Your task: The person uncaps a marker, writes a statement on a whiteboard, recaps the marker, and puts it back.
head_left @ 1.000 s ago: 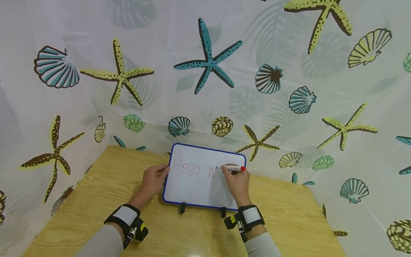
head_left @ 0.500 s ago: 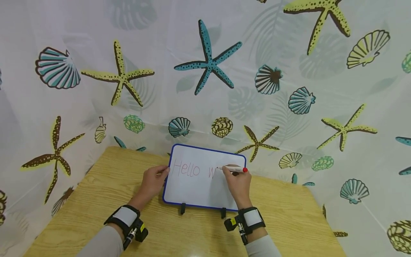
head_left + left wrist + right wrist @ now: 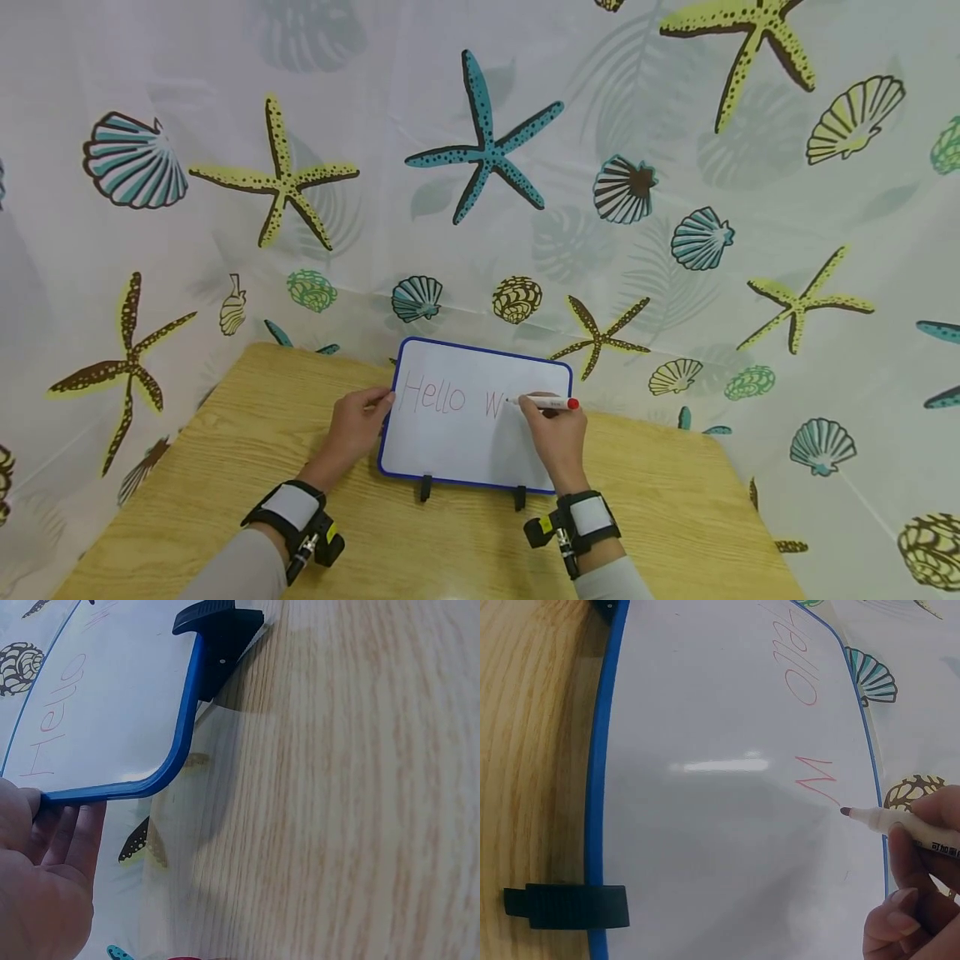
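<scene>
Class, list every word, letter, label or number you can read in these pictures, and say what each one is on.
"Hello": handwritten in red on the whiteboard.
"W": handwritten in red, right of "Hello", same whiteboard.
"可加墨": apparently printed on the marker, running off the right wrist picture's edge.
Marker print in the head view: too small to read.

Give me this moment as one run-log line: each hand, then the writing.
left hand: grips board by left edge | right hand: holds marker, tip beside W | writing: "Hello W", red
</scene>
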### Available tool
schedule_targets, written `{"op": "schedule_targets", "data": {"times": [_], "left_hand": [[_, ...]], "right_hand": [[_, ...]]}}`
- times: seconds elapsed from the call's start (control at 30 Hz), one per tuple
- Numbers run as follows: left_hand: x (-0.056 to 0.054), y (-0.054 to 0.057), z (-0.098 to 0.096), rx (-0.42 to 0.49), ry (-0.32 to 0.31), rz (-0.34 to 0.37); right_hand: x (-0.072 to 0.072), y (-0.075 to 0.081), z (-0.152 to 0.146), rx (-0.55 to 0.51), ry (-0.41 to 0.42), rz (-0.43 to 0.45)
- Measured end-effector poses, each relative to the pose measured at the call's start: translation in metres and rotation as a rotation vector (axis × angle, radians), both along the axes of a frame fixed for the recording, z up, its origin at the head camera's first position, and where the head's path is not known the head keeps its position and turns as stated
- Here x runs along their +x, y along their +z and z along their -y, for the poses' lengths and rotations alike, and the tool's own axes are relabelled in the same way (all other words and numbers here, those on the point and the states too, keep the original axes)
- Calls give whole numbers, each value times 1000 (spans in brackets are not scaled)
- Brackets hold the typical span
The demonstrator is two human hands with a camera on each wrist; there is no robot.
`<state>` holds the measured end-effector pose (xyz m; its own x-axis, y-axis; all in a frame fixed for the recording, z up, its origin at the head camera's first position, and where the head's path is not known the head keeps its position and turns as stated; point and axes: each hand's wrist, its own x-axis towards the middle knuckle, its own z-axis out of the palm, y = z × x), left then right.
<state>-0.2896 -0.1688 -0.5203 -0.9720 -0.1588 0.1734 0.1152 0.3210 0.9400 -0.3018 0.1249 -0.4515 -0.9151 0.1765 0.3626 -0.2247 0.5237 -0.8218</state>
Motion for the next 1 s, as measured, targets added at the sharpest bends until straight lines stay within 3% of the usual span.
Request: {"op": "schedule_targets", "data": {"times": [0.53,1.0], "left_hand": [[-1,-3,1,5,-14,-24],[-3,-3,0,3,1,5]], "right_hand": [[0,-3,0,8,-10,1],[-3,-5,-1,17,-16,4]]}}
